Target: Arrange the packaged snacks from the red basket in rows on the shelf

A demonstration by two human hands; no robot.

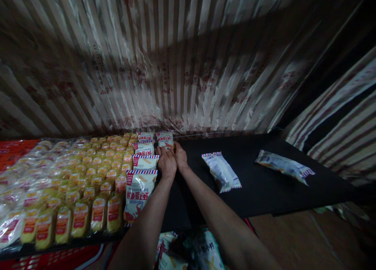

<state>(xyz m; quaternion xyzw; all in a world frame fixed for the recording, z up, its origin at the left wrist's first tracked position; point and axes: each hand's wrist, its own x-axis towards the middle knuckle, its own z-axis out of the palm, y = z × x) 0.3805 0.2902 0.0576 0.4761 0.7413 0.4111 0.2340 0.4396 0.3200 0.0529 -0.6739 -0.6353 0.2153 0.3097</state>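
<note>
My left hand and my right hand are together at the back of the black table, closed around the lower part of a snack bag. The bag is white and red with a striped top edge and stands upright. Just to its left is a column of matching snack bags, one behind another. To the right of my forearms, a snack bag lies with its printed blue-and-white back up. Farther right lies another snack bag, on its side.
Rows of yellow packaged cakes fill the table's left part, with clear-wrapped packs and orange packs beyond. Striped plastic sheeting hangs behind the black table. More bags sit below the front edge, near a red basket.
</note>
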